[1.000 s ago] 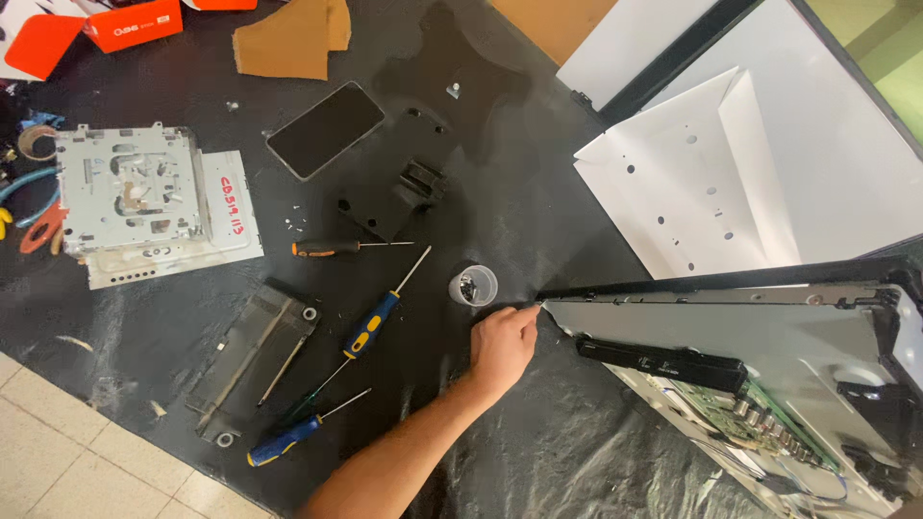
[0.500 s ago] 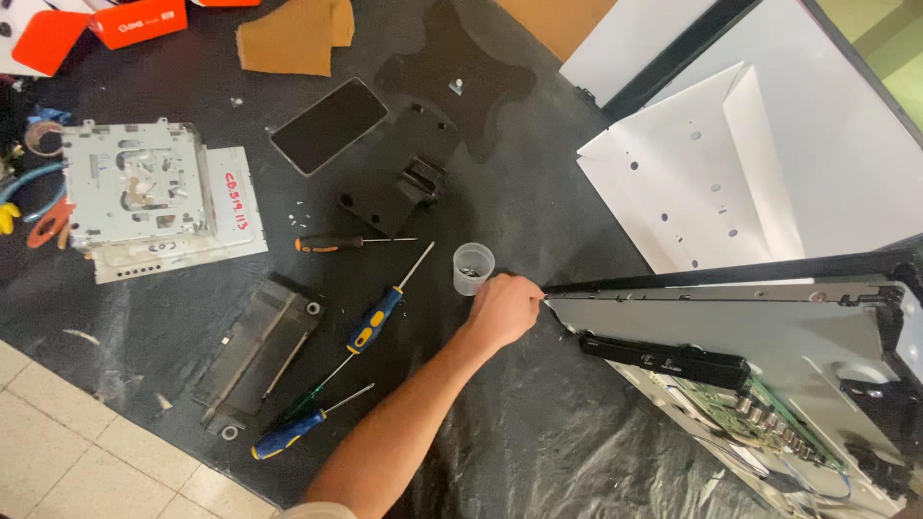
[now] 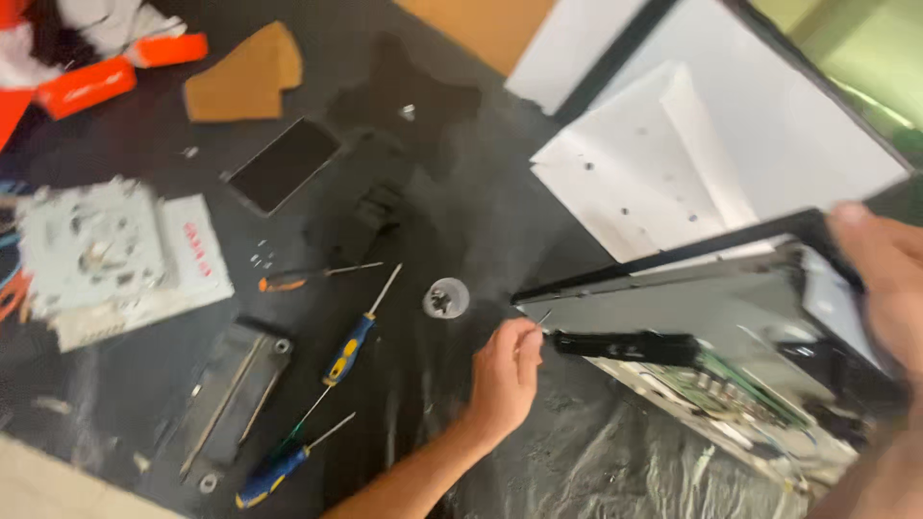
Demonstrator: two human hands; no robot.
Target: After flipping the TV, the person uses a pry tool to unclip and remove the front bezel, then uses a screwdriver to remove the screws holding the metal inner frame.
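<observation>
Bright light is shining on the white sheet (image 3: 663, 163), and the whole picture is looking blurry.

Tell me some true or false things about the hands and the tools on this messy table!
1. The left hand pinches a small screw. True.
2. The right hand rests flat on the table. False: it grips the edge of the opened monitor.
3. The little clear cup lies tipped over. False: it stands upright, small parts inside.
4. A blue-and-yellow screwdriver lies left of the cup. True.
</observation>
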